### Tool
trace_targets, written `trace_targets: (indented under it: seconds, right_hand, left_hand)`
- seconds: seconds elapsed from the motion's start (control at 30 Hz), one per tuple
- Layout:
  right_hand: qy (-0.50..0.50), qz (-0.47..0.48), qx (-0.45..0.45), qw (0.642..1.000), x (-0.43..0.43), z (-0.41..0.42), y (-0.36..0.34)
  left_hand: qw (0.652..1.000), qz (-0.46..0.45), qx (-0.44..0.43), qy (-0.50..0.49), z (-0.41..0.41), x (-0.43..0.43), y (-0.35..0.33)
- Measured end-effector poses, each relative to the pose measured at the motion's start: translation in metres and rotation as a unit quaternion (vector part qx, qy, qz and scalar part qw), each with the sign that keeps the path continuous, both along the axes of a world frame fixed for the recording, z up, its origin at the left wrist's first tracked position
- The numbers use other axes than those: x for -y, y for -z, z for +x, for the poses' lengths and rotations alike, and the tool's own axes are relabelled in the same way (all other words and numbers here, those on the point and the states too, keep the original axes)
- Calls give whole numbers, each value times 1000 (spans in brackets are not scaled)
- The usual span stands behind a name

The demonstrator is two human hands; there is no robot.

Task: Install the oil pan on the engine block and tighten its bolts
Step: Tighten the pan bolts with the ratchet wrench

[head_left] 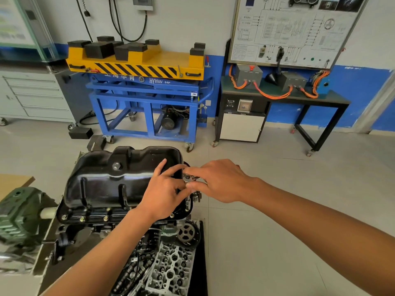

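Note:
The black oil pan (119, 178) sits upside down on the engine block (89, 227), with bolts (82, 219) along its near flange. At the pan's right end a ratchet tool (188, 178) stands on an extension shaft (187, 202) that reaches down to the flange. My right hand (220, 180) pinches the ratchet's head from the right. My left hand (164, 191) lies against the pan's right end, and its fingertips grip the same tool from the left. The bolt under the shaft is hidden.
Below the block lie a cylinder head (171, 272), a camshaft (128, 274), a timing gear (186, 232) and a black oil filter (149, 240). A green housing (21, 214) is at the left. A blue and yellow lift cart (143, 86) and a black bench (282, 97) stand behind.

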State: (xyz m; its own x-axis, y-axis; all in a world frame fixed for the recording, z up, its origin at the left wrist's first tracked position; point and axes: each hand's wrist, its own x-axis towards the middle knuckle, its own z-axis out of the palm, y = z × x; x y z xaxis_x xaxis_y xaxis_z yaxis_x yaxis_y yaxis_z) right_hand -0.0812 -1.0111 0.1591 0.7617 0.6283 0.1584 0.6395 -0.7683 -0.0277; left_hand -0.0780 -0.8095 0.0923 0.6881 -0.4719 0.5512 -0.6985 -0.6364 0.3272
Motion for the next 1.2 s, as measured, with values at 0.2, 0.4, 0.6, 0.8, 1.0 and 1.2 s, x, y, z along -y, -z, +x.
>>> trace_targets:
  seconds: [0.2, 0.4, 0.6, 0.8, 1.0, 1.2]
  right_hand:
    - [21, 24, -20, 999, -5, -10, -2]
    - [101, 26, -67, 992, -21, -19, -9]
    - [222, 227, -283, 905, -45, -24, -12]
    - [215, 186, -355, 891, -41, -13, -20]
    - [-5, -225, -153, 962, -34, 7, -57]
    - [-218, -334, 121, 909, -41, 8, -55]
  left_hand:
    - [1000, 19, -6, -7, 0, -2, 4]
    - [999, 42, 26, -19, 1, -2, 8]
    - [996, 36, 79, -39, -1, 3, 20]
    - [995, 1, 76, -63, -2, 9, 27]
    - [996, 4, 53, -70, -3, 14, 25]
    - [997, 5, 55, -55, -3, 9, 24]
